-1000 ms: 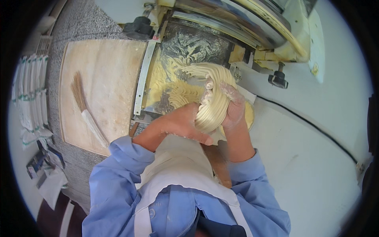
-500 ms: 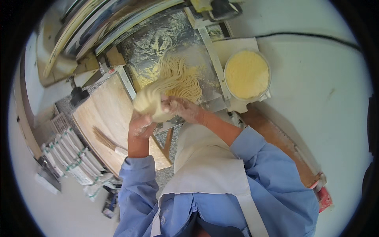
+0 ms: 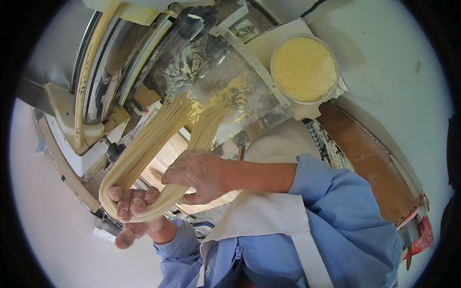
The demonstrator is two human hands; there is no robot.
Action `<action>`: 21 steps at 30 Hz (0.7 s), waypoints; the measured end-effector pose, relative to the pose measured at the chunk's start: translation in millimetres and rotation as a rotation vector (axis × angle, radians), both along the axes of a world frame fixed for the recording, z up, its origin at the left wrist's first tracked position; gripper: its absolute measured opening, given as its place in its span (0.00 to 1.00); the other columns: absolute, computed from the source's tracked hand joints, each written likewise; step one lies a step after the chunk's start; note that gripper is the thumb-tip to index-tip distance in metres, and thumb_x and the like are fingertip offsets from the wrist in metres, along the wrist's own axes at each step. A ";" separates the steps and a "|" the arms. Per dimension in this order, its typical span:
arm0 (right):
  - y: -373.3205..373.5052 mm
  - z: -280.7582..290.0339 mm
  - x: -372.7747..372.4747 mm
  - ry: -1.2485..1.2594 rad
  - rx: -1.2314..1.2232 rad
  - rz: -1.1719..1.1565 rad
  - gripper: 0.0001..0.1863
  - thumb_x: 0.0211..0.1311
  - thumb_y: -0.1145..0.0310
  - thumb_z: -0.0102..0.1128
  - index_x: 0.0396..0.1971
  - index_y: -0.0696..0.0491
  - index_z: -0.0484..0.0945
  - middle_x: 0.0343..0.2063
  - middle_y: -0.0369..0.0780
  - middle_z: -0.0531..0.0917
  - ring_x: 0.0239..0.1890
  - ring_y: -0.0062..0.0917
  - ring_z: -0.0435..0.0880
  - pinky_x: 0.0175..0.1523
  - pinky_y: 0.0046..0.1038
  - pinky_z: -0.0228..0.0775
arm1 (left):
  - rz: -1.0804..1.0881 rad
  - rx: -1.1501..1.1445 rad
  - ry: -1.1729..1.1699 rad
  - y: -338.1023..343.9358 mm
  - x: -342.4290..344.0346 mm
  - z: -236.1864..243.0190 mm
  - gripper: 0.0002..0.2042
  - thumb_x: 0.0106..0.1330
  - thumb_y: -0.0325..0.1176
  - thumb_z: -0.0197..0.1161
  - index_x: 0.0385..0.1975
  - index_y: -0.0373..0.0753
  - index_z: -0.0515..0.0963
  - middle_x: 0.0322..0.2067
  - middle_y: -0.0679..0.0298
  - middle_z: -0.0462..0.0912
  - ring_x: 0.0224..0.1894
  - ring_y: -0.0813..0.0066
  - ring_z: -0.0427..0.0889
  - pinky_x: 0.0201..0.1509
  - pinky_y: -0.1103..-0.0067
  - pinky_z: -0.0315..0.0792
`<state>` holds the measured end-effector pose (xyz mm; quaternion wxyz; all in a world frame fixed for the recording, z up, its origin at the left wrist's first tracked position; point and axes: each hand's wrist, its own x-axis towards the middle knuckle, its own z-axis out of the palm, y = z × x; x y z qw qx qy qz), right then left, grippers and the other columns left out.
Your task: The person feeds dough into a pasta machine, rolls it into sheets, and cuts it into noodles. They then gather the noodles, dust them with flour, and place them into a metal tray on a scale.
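A long bundle of pale noodles [image 3: 144, 149] is draped in a loop over my left hand [image 3: 135, 204]. Its floury fingers curl over the strands at the bend, with the thumb below. My right hand [image 3: 199, 174], palm down, is closed round the other side of the loop; part of its grip is hidden beneath it. Both lengths of noodle stretch away from me toward the floured dark tray [image 3: 189, 65]. Whether their far ends touch it I cannot tell. Yellow flour [image 3: 235, 93] is scattered over the tray's right part.
A round tub of yellow flour [image 3: 305, 69] stands right of the tray. Curved machine panels [image 3: 103, 67] rise at the far left. Under the noodles shows a wooden board [image 3: 165, 158]. To the right lies a brown board [image 3: 370, 153], with a red object [image 3: 425, 235] at its near end.
The noodles have been lifted off the tray and drawn out into a long loop. My left hand has moved left and nearer to me; the right has shifted nearer. The view has shifted too.
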<state>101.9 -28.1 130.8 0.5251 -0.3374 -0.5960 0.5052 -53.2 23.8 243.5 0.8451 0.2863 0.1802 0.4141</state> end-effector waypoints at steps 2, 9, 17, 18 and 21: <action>6.8 -6.6 1.0 0.009 -0.064 0.094 0.20 0.41 0.65 0.67 0.38 0.52 0.77 0.30 0.42 0.81 0.37 0.39 0.80 0.41 0.39 0.70 | 0.040 -0.040 -0.006 -0.9 0.6 -5.5 0.43 0.45 0.41 0.76 0.59 0.35 0.58 0.48 0.66 0.76 0.51 0.66 0.73 0.56 0.67 0.59; 14.2 -18.8 4.4 -0.227 -0.268 0.308 0.17 0.42 0.63 0.65 0.34 0.53 0.76 0.26 0.45 0.81 0.35 0.41 0.81 0.40 0.40 0.71 | 0.151 -0.222 -0.103 13.0 -13.9 -62.7 0.49 0.49 0.41 0.74 0.65 0.28 0.48 0.50 0.60 0.72 0.54 0.64 0.70 0.63 0.64 0.60; 33.6 11.2 34.9 -0.300 -0.211 0.258 0.17 0.40 0.63 0.64 0.32 0.55 0.76 0.21 0.47 0.80 0.30 0.43 0.81 0.38 0.41 0.71 | 0.162 -0.177 -0.071 31.8 0.6 -51.1 0.49 0.50 0.40 0.74 0.65 0.27 0.46 0.51 0.58 0.70 0.55 0.62 0.69 0.63 0.66 0.63; 36.0 22.2 36.1 -0.287 -0.175 0.237 0.17 0.39 0.64 0.64 0.31 0.55 0.76 0.21 0.47 0.80 0.29 0.43 0.81 0.37 0.41 0.71 | 0.149 -0.155 -0.097 33.5 3.0 -39.3 0.49 0.50 0.39 0.74 0.65 0.28 0.46 0.52 0.57 0.69 0.56 0.61 0.69 0.63 0.66 0.63; 41.2 60.2 40.3 -0.250 -0.040 0.186 0.15 0.38 0.65 0.63 0.29 0.55 0.75 0.19 0.47 0.79 0.28 0.44 0.80 0.35 0.42 0.71 | 0.163 -0.060 -0.185 32.6 9.1 -0.7 0.48 0.51 0.37 0.73 0.66 0.32 0.47 0.59 0.53 0.64 0.61 0.59 0.67 0.66 0.66 0.60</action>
